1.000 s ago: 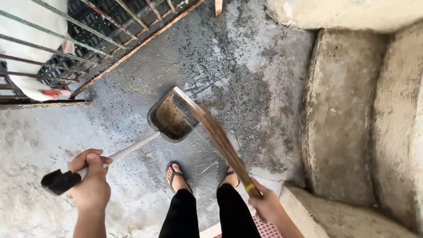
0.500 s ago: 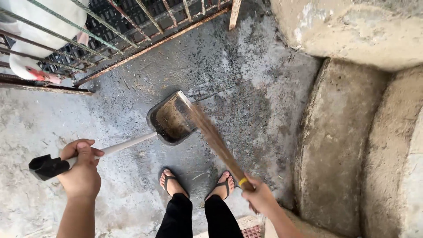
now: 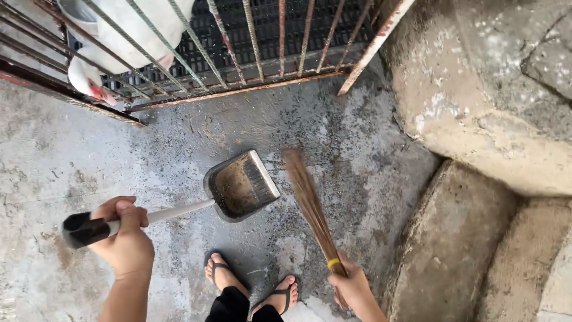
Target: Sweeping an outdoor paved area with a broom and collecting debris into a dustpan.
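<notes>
My left hand (image 3: 125,235) grips the white handle with a black end of a grey dustpan (image 3: 241,186), whose pan rests on the damp concrete floor with its mouth facing right. My right hand (image 3: 351,285) holds a bundled stick broom (image 3: 307,206) by its lower end, near a yellow band. The broom's tips lie on the floor just right of the pan's open edge, a small gap between them. My feet in flip-flops (image 3: 253,283) stand below the pan.
A rusty metal cage (image 3: 250,53) runs along the top, with a white bird (image 3: 128,33) behind its bars over black mesh flooring. Rough concrete blocks and steps (image 3: 476,149) rise on the right. Dirt specks lie scattered on the floor.
The broom has swung off the dustpan's mouth to the right, and its tips now rest on the floor beside it. The view has tilted up, showing more of the cage.
</notes>
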